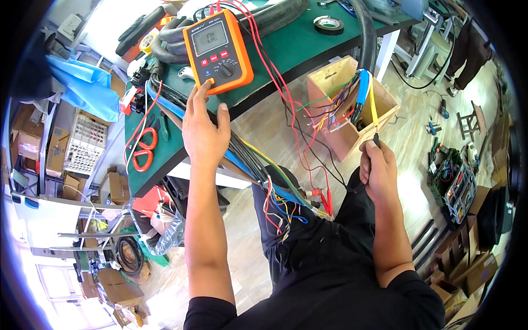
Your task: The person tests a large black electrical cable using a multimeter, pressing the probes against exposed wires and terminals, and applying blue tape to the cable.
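Note:
An orange-and-black handheld meter (219, 52), with red and black leads, rests on the green table (286, 66). My left hand (203, 124) has a fingertip at its lower front, its fingers apart, above a bundle of black, blue, brown and yellow-green cables (247, 159). My right hand (378, 168) grips a black probe (375, 141) at the end of a yellow wire (374, 104) hanging from a thick cable (366, 33). A red clip (326, 202) hangs among the loose wire ends over my lap. Red-handled scissors (144, 146) lie at the table's left part.
A wooden box (333, 137) with wire ends over it stands below the table. Black tape (328, 25) lies on top. A person in dark trousers (473, 49) is at the upper right, near a toolbox (460, 192). Cardboard boxes (476, 264) and coiled cable (130, 257) are on either side.

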`<action>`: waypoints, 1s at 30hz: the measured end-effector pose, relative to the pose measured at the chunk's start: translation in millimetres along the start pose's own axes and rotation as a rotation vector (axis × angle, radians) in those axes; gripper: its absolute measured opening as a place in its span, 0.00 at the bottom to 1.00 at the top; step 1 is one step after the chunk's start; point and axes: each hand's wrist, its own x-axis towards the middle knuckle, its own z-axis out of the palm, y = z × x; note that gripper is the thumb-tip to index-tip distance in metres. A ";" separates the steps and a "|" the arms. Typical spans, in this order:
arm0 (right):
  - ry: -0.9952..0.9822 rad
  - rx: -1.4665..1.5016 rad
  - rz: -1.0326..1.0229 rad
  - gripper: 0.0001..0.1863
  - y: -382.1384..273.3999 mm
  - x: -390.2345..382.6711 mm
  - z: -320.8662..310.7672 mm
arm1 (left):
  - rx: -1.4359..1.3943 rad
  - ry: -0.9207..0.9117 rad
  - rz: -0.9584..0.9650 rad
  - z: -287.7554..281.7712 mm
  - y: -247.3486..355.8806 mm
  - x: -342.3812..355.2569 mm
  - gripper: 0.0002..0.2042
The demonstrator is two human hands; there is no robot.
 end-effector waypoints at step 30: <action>-0.013 -0.039 -0.007 0.13 1.9 1.7 -4.0 | -0.121 0.050 -0.018 -6.9 14.5 20.3 0.22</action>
